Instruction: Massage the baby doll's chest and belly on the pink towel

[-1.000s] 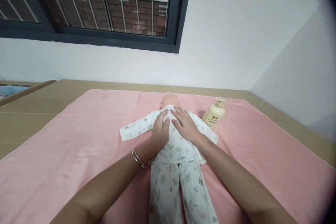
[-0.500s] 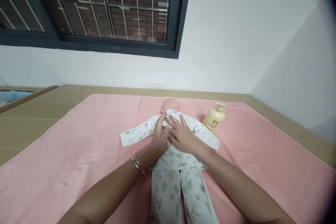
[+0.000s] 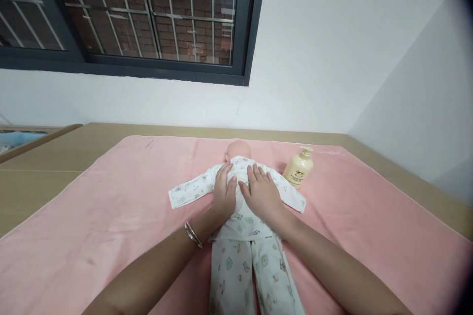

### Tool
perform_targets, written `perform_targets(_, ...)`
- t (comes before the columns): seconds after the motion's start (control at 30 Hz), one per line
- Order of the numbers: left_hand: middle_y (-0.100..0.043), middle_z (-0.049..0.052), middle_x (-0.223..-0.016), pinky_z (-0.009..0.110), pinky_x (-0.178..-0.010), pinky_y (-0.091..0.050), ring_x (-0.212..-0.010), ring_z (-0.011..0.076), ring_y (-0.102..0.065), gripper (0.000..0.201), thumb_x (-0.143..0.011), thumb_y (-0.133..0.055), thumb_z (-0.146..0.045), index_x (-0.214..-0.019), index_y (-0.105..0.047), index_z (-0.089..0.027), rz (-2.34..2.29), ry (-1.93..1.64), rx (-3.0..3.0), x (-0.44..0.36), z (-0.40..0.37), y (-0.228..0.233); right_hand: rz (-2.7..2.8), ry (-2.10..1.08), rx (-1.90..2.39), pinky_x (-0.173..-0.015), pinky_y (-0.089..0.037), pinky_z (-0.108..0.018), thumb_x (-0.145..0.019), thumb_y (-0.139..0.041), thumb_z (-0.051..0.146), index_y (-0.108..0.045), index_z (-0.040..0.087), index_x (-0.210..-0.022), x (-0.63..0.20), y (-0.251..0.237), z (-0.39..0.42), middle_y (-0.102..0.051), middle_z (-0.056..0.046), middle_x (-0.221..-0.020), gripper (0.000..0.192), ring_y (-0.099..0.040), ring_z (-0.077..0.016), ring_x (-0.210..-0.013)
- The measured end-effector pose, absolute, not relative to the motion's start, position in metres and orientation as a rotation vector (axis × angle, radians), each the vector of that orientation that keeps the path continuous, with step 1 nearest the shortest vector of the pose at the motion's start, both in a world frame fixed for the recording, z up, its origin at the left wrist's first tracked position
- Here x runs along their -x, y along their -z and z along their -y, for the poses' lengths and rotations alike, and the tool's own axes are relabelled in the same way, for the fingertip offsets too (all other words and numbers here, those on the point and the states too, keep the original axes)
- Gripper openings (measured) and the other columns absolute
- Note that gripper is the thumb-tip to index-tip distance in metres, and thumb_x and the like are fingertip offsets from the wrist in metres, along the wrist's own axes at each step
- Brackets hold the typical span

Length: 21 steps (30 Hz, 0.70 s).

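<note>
Bald doll (image 3: 243, 224) in white printed pyjamas (image 3: 229, 270): lying on pink cloth mat (image 3: 111, 216). Left hand (image 3: 223, 194): on doll, fingers together, thumb apart. Right hand (image 3: 263, 194): alongside, fingers slightly apart. Pale-yellow bottle (image 3: 299, 168): near doll.

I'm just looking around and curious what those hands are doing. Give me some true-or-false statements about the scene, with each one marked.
1. The left hand and right hand are both on the white printed top of a doll. True.
2. The right arm wears jewellery. False: the silvery bangles are on the left arm.
3. A yellow bottle is on the pink cloth. True.
4. The right hand grips the bottle. False: it lies open on the top, apart from the bottle.
5. A dark window frame shows at the upper left. True.
</note>
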<state>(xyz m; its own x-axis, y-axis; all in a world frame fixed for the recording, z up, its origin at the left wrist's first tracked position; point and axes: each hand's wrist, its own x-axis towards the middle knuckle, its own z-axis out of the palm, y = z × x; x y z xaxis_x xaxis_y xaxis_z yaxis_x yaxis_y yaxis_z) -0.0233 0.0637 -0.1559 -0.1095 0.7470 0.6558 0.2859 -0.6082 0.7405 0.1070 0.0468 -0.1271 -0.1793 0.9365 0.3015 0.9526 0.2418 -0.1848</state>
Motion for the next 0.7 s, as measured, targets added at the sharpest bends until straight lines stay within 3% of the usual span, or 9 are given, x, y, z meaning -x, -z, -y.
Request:
perform_targets(0.1, -0.053, 0.011, -0.133, 0.047, -0.11, -0.034, -0.127, 0.0238, -0.046, 0.036, -0.095, -0.04, -0.033, -0.126, -0.05, -0.02, -1.168, -1.785, -1.784, 0.023, -0.062, 0.155, 2.248, 0.152, 1.677, -0.112, -0.021, -0.054, -0.096, -0.033, 0.036, -0.031, 0.003, -0.145, -0.097, 0.13, -0.028, -0.027, -0.023, -0.152, 0.059, -0.022, -0.0373, -0.141)
perform_targets(0.23, -0.052, 0.012, -0.134, 0.046, -0.109, -0.034, -0.127, 0.0242, -0.046, 0.037, -0.096, -0.038, -0.035, -0.126, -0.05, -0.019, -1.17, -1.828, -1.695, 0.025, -0.059, 0.153, 2.441, 0.187, 1.41, -0.113, -0.019, -0.057, -0.088, -0.048, 0.027, -0.035, 0.01, -0.145, -0.09, 0.127, -0.012, -0.028, -0.016, -0.153, 0.061, -0.013, -0.0414, -0.142)
perform_targets(0.33, -0.047, 0.012, -0.138, 0.046, -0.111, -0.031, -0.131, 0.0247, -0.041, 0.041, -0.095, -0.039, -0.037, -0.132, -0.044, -0.019, -1.15, -1.924, -1.642, 0.025, -0.059, 0.154, 2.541, 0.124, 1.183, -0.115, -0.014, -0.058, -0.089, -0.046, 0.025, -0.042, 0.019, -0.142, -0.094, 0.116, -0.024, -0.035, -0.008, -0.151, 0.053, -0.013, -0.0366, -0.143)
perform_targets(0.47, -0.044, 0.014, -0.139, 0.047, -0.111, -0.029, -0.132, 0.0263, -0.039, 0.046, -0.093, -0.043, -0.04, -0.134, -0.04, -0.019, -1.109, -1.989, -1.652, 0.024, -0.061, 0.157, 2.597, -0.022, 1.024, -0.116, -0.008, -0.056, -0.097, -0.036, 0.031, -0.057, 0.03, -0.128, -0.109, 0.104, -0.058, -0.042, 0.002, -0.147, 0.037, -0.025, -0.0256, -0.141)
perform_targets(0.57, -0.045, 0.013, -0.137, 0.047, -0.111, -0.029, -0.131, 0.0262, -0.04, 0.046, -0.093, -0.044, -0.041, -0.133, -0.04, -0.019, -1.118, -1.992, -1.636, 0.022, -0.061, 0.158, 2.548, -0.117, 1.051, -0.116, -0.011, -0.053, -0.099, -0.032, 0.036, -0.052, 0.032, -0.133, -0.118, 0.103, -0.076, -0.04, 0.001, -0.149, 0.039, -0.026, -0.0216, -0.141)
perform_targets(0.7, -0.046, 0.013, -0.135, 0.047, -0.111, -0.03, -0.129, 0.0256, -0.041, 0.043, -0.093, -0.043, -0.04, -0.131, -0.042, -0.02, -1.113, -1.936, -1.667, 0.022, -0.058, 0.155, 2.432, -0.146, 1.205, -0.115, -0.015, -0.051, -0.097, -0.036, 0.043, -0.042, 0.028, -0.141, -0.123, 0.109, -0.081, -0.032, -0.003, -0.153, 0.046, -0.019, -0.0229, -0.144)
